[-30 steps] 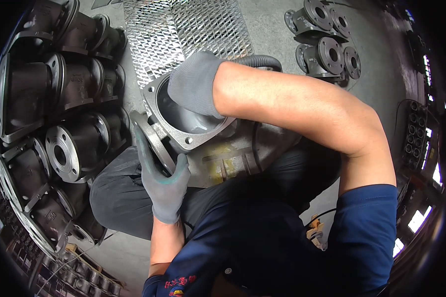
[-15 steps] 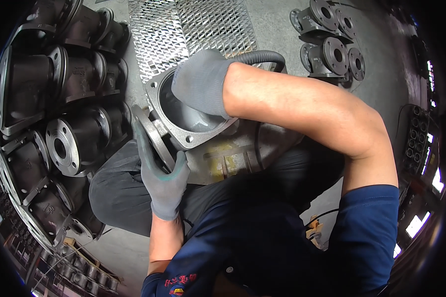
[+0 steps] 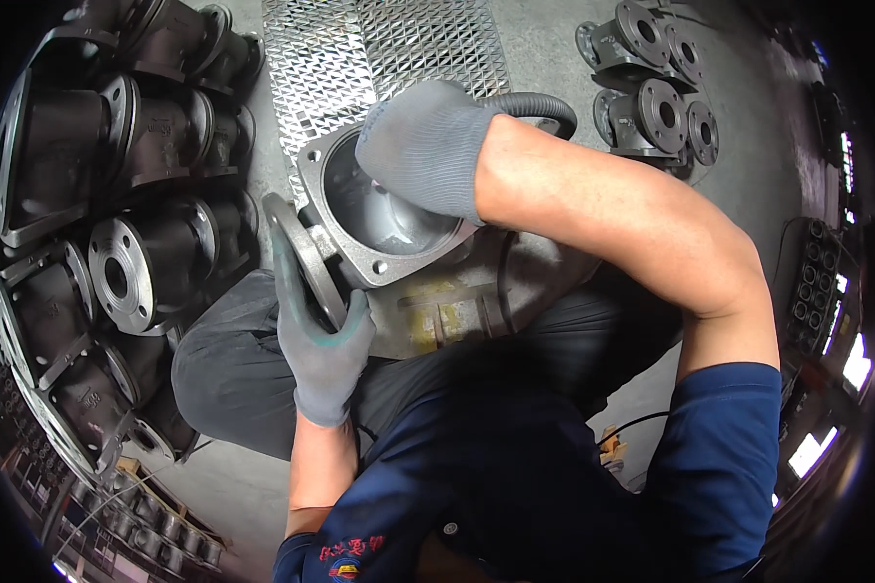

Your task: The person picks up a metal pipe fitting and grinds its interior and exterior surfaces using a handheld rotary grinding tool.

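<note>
A grey cast-metal valve body (image 3: 387, 264) sits before my lap, its square flange with corner bolt holes tilted up toward me and its round cavity showing. My left hand (image 3: 332, 340), in a grey glove with a green palm, grips the round flange (image 3: 306, 257) on its left side, thumb on one side and fingers on the other. My right hand (image 3: 423, 146), in a grey knit glove, reaches over the opening from the right. It is curled at the far rim and bent down into the cavity. Its fingertips, and whatever they hold, are hidden.
Dark castings (image 3: 156, 272) are stacked high close on my left. More flanged castings (image 3: 642, 117) stand at the far right. A patterned metal plate (image 3: 389, 49) lies beyond the valve body, with a ribbed black hose (image 3: 535, 105) beside it. A block with round holes (image 3: 812, 282) is at right.
The valve body and both hands appear slightly farther right in the picture. My right hand has shifted a little up and right over the opening; my left keeps its grip on the round flange.
</note>
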The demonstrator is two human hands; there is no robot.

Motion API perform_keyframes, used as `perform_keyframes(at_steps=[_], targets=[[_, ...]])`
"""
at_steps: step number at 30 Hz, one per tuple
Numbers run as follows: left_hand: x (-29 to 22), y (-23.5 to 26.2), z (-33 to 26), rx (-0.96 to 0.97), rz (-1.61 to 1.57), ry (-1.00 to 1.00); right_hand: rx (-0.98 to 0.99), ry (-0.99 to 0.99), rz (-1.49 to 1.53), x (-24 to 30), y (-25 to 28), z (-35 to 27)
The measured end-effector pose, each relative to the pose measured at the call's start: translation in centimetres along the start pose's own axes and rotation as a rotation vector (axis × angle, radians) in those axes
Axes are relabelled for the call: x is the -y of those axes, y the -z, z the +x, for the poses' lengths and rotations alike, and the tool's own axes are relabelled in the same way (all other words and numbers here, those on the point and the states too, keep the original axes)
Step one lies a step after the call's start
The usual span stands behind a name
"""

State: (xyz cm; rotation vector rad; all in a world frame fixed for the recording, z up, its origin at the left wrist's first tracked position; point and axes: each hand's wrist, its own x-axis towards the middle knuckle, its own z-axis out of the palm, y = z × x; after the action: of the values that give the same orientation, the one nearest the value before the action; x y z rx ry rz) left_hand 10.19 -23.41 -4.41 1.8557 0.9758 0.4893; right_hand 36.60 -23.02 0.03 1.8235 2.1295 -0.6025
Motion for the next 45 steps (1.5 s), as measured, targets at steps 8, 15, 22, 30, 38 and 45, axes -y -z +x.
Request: perform_keyframes(at_steps=[8, 15, 22, 30, 38, 45], targets=[[-0.4, 0.0, -0.1, -0.008, 0.012, 0.029, -0.027, -0.019, -0.025, 0.2, -0.8, 0.0], [-0.1, 0.1, -0.1, -0.004, 0.036, 0.003, -0.012, -0.018, -0.020, 0.4, -0.1, -0.4], [0.3, 0.2, 0.1, 0.001, 0.013, -0.016, -0.001, 0.043, -0.018, 1.1, -1.1, -0.1], [0.3, 0.3, 0.0, -0.006, 0.003, 0.002, -0.044, 0.078, -0.027, 1.2, -3.0, 1.1], [0.3, 0.4, 0.2, 0.002, -0.012, 0.017, -0.009, 0.102, -0.022, 1.5, -1.4, 0.5], [0.5, 0.5, 0.1, 0.015, -0.010, 0.000, -0.029, 0.114, -0.042, 1.6, -1.6, 0.3]])
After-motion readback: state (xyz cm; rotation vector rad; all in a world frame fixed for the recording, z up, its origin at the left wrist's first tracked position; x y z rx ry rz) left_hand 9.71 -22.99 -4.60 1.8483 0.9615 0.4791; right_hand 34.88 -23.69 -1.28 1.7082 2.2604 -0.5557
